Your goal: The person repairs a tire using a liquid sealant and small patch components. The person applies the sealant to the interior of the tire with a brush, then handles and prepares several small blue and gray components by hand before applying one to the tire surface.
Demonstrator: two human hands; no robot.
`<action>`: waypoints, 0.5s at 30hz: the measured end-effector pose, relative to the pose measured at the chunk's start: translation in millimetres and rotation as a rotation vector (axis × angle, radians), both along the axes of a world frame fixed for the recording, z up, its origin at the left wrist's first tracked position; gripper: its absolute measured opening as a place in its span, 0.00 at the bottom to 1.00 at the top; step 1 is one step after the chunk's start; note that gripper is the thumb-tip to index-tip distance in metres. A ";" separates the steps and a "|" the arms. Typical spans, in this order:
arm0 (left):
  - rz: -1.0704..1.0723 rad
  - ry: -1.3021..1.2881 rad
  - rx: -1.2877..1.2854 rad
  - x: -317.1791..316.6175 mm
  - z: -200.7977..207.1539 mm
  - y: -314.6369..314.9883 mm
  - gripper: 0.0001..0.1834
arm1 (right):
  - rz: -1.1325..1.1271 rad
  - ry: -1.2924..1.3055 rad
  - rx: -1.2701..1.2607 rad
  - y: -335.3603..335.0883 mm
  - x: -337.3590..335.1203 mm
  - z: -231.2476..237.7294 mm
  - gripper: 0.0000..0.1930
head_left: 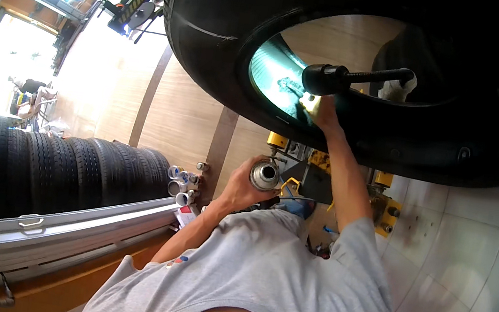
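Note:
A large black tire (213, 54) stands tilted in front of me, its inner wall facing my hands. My right hand (325, 113) reaches into its opening, fingers closed on a small brush-like tool (296, 90) whose tip meets the inner wall. A dark, wet-looking patch shows there. Bright bluish light falls on this spot beside a black lamp (324, 79) with a flexible neck. Lower down and to the left, my left hand (241, 185) is wrapped around a silver metal can (264, 176) with a round open mouth.
Yellow and black machine parts (320, 161) stand below the tire. At left, a row of tires (74, 165) lines a metal rail (59, 218). Several can-like cylinders (177, 188) stand at its end. A bicycle (139, 10) is at upper left. White floor tiles (461, 252) lie at right.

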State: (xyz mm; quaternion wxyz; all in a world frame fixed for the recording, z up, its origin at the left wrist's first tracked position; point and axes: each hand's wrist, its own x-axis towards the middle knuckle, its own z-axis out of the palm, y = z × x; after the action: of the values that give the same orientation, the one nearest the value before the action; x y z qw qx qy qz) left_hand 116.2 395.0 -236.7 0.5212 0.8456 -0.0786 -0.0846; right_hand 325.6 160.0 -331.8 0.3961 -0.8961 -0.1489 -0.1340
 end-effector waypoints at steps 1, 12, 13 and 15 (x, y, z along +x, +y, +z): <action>-0.004 0.007 -0.003 0.1 0.1 -0.4 0.40 | -0.026 0.009 -0.027 -0.1 2.0 -1.2 0.18; 0.005 -0.068 0.030 0.2 -3.1 2.9 0.40 | 0.065 0.092 0.014 1.0 -6.2 8.5 0.18; 0.007 -0.050 0.026 0.1 -3.8 2.8 0.40 | 0.057 0.074 0.041 2.4 -5.5 7.7 0.18; 0.002 -0.078 0.029 0.8 -3.9 3.1 0.41 | 0.050 0.053 0.068 4.3 -3.6 6.0 0.18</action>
State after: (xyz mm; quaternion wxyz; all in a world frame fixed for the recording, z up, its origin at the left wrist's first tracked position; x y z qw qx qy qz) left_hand 116.9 398.0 -240.6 0.5055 0.8558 -0.0967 -0.0520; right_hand 322.0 164.3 -325.9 0.4333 -0.8813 -0.1563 -0.1054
